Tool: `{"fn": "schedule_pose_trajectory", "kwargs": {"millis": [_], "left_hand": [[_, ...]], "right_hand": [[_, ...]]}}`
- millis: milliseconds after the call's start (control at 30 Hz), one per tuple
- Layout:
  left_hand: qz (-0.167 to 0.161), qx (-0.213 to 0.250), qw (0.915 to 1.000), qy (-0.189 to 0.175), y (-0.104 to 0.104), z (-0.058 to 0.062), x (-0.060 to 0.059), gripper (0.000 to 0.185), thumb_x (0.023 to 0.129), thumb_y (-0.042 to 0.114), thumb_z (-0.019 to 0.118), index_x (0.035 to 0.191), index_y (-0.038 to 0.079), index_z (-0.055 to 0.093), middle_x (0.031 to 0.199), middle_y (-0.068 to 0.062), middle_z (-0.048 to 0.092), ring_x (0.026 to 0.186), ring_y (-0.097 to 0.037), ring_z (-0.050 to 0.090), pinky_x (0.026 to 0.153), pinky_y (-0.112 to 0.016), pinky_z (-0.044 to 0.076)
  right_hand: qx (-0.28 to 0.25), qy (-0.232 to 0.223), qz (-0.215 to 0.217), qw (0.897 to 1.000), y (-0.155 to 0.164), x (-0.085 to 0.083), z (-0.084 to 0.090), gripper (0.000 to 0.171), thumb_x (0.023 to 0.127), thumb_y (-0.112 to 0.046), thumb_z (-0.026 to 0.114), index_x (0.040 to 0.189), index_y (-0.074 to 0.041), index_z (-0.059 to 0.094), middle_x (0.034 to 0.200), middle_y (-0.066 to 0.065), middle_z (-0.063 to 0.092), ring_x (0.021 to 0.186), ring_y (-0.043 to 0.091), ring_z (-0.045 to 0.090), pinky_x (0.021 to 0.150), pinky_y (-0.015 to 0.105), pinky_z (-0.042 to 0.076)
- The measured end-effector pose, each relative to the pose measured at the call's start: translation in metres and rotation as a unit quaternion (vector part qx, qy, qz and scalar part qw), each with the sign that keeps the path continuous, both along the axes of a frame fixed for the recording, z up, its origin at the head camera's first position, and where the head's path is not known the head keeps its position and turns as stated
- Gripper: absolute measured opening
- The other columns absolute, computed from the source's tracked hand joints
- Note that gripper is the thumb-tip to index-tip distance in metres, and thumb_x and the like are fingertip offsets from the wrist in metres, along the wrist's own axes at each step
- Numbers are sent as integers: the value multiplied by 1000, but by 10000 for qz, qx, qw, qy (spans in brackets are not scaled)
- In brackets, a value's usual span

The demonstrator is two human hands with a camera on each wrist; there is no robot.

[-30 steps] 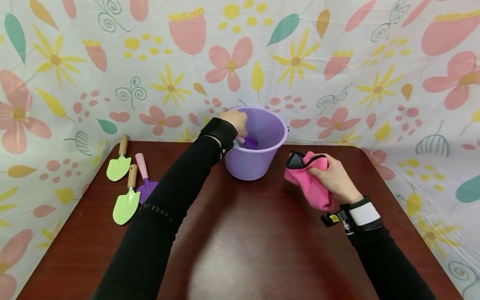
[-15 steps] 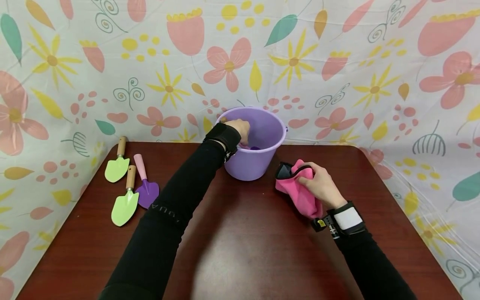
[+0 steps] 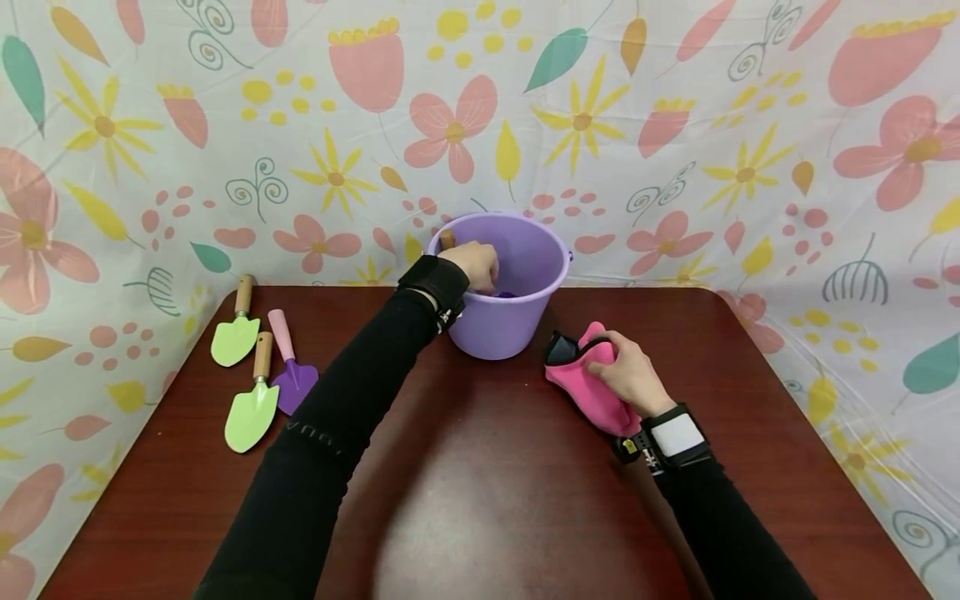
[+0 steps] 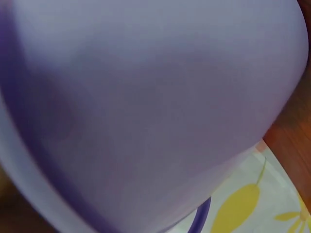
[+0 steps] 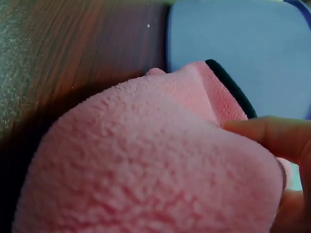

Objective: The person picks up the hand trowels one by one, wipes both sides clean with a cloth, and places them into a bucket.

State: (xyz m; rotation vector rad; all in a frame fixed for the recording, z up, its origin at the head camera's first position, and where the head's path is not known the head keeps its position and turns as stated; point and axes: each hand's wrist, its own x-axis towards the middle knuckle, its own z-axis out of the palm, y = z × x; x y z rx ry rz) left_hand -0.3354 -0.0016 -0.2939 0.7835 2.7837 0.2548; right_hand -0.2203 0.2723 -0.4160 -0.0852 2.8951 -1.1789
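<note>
In the head view my left hand [image 3: 476, 265] reaches over the near left rim into a light purple bucket [image 3: 498, 329]. Its fingertips are hidden inside, and I cannot tell what they hold. Just behind that hand a wooden handle end [image 3: 447, 239] shows at the rim, and a bit of darker purple shows below the knuckles. The left wrist view is filled by the bucket's outer wall [image 4: 160, 111]. My right hand [image 3: 633, 375] pinches a pink fleece pouch [image 3: 596, 392] with black edging, low over the table right of the bucket. Dark material shows in the pouch's opening.
Two green trowels [image 3: 251, 417] with wooden handles and a purple trowel [image 3: 296, 383] with a pink handle lie on the left of the brown table [image 3: 465, 500]. A flower-printed sheet [image 3: 585, 183] hangs behind and at both sides.
My right hand has brought the pink pouch left and slightly lower, closer to the bucket. My left hand stays in the bucket, and a wooden handle end has come into view behind it.
</note>
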Motion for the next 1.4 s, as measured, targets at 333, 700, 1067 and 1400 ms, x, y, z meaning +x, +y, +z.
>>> {"fn": "schedule_pose_trajectory", "kwargs": {"millis": [333,700,1067,1400], "left_hand": [[-443,895,9950,85,-30,3,11,25,96,21,62,116,7,69,115,-8,66,110,-22,56,95,-34,41],[-150,2299,9686,938,-78,-14,41,37,99,30,58,130,8,59,149,-13,37,141,-25,26,109,-38,29],[310,2561,9597,1114,-133,-47,57,48,101,30,56,144,10,45,146,-10,38,134,-24,37,107,-43,33],[529,1049,9927,284,-196,-74,76,37,99,18,58,128,-5,55,128,-26,53,120,-39,50,98,-51,40]], "right_hand": [[-155,175,5,9997,-1,8,10,64,87,-15,73,141,-3,40,140,29,38,130,44,34,103,60,30],[-271,90,-3,9996,1,16,17,80,87,-23,74,149,0,28,148,32,28,135,47,27,103,63,29],[-291,-137,170,9993,7,17,8,87,86,-18,75,150,4,21,147,33,27,132,49,29,102,63,30],[21,-308,281,9991,7,8,-3,86,85,-24,77,148,3,24,133,33,40,115,45,44,93,58,41]]}}
